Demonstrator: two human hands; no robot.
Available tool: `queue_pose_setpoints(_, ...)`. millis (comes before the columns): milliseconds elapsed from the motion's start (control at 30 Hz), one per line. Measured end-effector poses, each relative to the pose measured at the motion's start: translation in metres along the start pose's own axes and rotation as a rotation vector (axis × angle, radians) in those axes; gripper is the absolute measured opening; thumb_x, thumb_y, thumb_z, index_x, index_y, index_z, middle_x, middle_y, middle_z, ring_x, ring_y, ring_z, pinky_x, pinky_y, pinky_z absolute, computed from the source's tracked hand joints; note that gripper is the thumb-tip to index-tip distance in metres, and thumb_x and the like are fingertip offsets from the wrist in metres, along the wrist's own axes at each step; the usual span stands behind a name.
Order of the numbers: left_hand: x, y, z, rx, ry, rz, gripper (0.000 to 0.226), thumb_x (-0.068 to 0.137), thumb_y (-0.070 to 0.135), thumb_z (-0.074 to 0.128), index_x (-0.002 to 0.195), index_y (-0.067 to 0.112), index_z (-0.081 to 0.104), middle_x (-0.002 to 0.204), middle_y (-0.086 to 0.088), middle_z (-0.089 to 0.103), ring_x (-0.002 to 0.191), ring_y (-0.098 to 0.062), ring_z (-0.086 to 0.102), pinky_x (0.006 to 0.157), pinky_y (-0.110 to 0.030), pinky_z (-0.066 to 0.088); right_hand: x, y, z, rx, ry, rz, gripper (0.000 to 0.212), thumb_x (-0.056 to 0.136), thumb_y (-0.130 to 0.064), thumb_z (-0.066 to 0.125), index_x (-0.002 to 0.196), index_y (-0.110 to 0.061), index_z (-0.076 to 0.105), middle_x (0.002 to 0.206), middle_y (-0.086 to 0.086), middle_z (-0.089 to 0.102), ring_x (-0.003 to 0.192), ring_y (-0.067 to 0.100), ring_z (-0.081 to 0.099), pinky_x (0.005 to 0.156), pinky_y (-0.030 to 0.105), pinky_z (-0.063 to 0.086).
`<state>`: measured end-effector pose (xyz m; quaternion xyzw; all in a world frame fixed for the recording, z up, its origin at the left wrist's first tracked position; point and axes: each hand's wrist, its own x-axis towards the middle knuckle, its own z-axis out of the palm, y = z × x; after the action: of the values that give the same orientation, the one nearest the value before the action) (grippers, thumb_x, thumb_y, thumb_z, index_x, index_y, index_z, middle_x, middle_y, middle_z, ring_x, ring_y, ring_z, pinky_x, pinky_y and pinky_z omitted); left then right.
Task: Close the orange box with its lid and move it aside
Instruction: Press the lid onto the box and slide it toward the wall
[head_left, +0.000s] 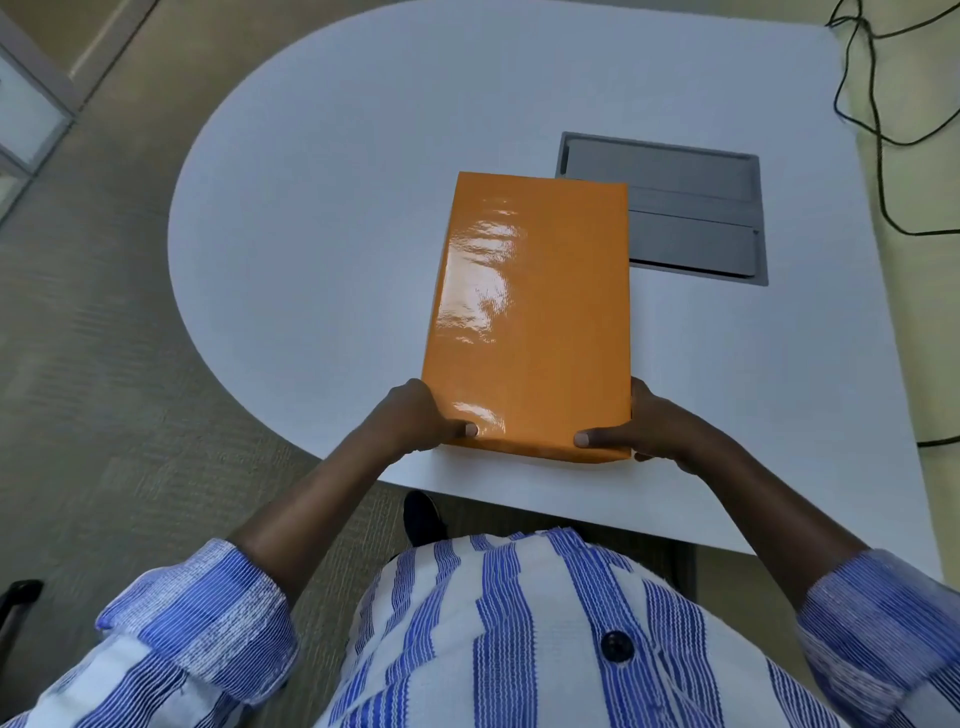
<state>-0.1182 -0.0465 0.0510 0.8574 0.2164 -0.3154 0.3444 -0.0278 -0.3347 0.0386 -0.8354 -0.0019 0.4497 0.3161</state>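
Note:
A glossy orange box lies lengthwise on the white table, its lid on top and covering it. My left hand grips the near left corner, thumb on the lid. At the near right corner my right hand holds the box, thumb on the lid and fingers down the side. The box's inside is hidden under the lid.
A grey recessed cable hatch is set in the table just behind and right of the box, its left part covered by the box. Black cables trail off the table's far right. The table's near edge runs close under my hands.

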Motion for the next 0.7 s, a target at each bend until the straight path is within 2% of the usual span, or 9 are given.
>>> queue_pose_setpoints(100, 0.002, -0.002, -0.001, -0.029, -0.024, -0.014, 0.076, 0.081, 0.050, 0.080, 0.137, 0.010, 0.050, 0.125, -0.011, 0.066, 0.107, -0.029, 0.066, 0.096, -0.045, 0.057, 0.003, 0.000, -0.001, 0.002, -0.021, -0.002, 0.117, 0.070, -0.045, 0.087, 0.157, -0.024, 0.011, 0.151, 0.004, 0.038, 0.121, 0.025, 0.046, 0.077, 0.036, 0.054)
queue_pose_setpoints(200, 0.006, -0.004, 0.001, -0.023, -0.030, -0.004, 0.081, 0.078, 0.052, 0.081, 0.139, 0.009, 0.049, 0.127, -0.011, 0.065, 0.107, -0.029, 0.067, 0.095, -0.045, 0.058, 0.006, 0.002, 0.000, -0.010, 0.004, -0.023, 0.119, 0.070, -0.045, 0.088, 0.158, -0.023, 0.010, 0.154, 0.004, 0.037, 0.130, 0.029, 0.046, 0.097, 0.046, 0.052)
queue_pose_setpoints(267, 0.009, -0.005, 0.001, 0.019, -0.030, 0.005, 0.080, 0.078, 0.053, 0.081, 0.138, 0.010, 0.051, 0.124, -0.010, 0.067, 0.105, -0.027, 0.067, 0.093, -0.042, 0.058, 0.008, 0.003, 0.000, -0.022, -0.005, -0.030, 0.119, 0.070, -0.045, 0.088, 0.158, -0.023, 0.010, 0.153, 0.004, 0.037, 0.128, 0.026, 0.046, 0.094, 0.042, 0.053)
queue_pose_setpoints(333, 0.015, -0.005, -0.004, 0.055, -0.059, 0.012, 0.075, 0.078, 0.053, 0.081, 0.133, 0.011, 0.054, 0.116, -0.005, 0.068, 0.096, -0.022, 0.066, 0.080, -0.034, 0.059, 0.010, 0.002, -0.004, 0.006, -0.051, -0.043, 0.117, 0.069, -0.047, 0.088, 0.156, -0.024, 0.013, 0.150, 0.002, 0.040, 0.116, 0.019, 0.049, 0.078, 0.028, 0.051)
queue_pose_setpoints(400, 0.021, -0.003, -0.015, 0.034, -0.088, 0.030, 0.061, 0.078, 0.056, 0.079, 0.123, 0.023, 0.053, 0.097, 0.009, 0.061, 0.078, -0.008, 0.058, 0.061, -0.022, 0.048, 0.012, -0.005, -0.011, 0.109, -0.052, -0.039, 0.111, 0.066, -0.056, 0.083, 0.154, -0.027, 0.022, 0.141, -0.003, 0.047, 0.107, 0.014, 0.053, 0.069, 0.024, 0.047)
queue_pose_setpoints(500, 0.037, 0.012, -0.036, -0.229, -0.054, 0.036, 0.052, 0.075, 0.061, 0.075, 0.110, 0.036, 0.046, 0.093, 0.019, 0.055, 0.069, 0.003, 0.055, 0.051, -0.014, 0.045, 0.026, -0.026, -0.027, 0.250, 0.104, -0.008, 0.102, 0.066, -0.074, 0.070, 0.147, -0.022, 0.039, 0.131, -0.004, 0.056, 0.109, 0.020, 0.058, 0.079, 0.034, 0.051)
queue_pose_setpoints(533, 0.046, 0.020, -0.043, -0.323, -0.015, 0.036, 0.056, 0.076, 0.061, 0.073, 0.117, 0.032, 0.049, 0.103, 0.013, 0.059, 0.076, 0.000, 0.059, 0.056, -0.016, 0.048, 0.036, -0.034, -0.034, 0.289, 0.151, -0.009, 0.098, 0.069, -0.077, 0.067, 0.144, -0.019, 0.044, 0.131, -0.002, 0.059, 0.110, 0.022, 0.060, 0.086, 0.038, 0.052)
queue_pose_setpoints(600, 0.070, 0.036, -0.057, -0.441, 0.101, -0.016, 0.078, 0.084, 0.063, 0.067, 0.139, 0.011, 0.049, 0.134, -0.006, 0.059, 0.109, -0.023, 0.064, 0.079, -0.030, 0.052, 0.058, -0.052, -0.048, 0.420, 0.211, -0.002, 0.086, 0.076, -0.078, 0.061, 0.134, -0.015, 0.055, 0.131, 0.004, 0.064, 0.111, 0.024, 0.063, 0.094, 0.042, 0.052)
queue_pose_setpoints(700, 0.103, 0.065, -0.076, -0.688, 0.143, -0.079, 0.089, 0.089, 0.068, 0.056, 0.152, 0.008, 0.038, 0.160, -0.016, 0.038, 0.142, -0.041, 0.041, 0.111, -0.052, 0.040, 0.090, -0.077, -0.067, 0.670, 0.278, 0.047, 0.073, 0.079, -0.077, 0.060, 0.119, -0.016, 0.063, 0.124, 0.008, 0.067, 0.098, 0.023, 0.066, 0.087, 0.041, 0.054)
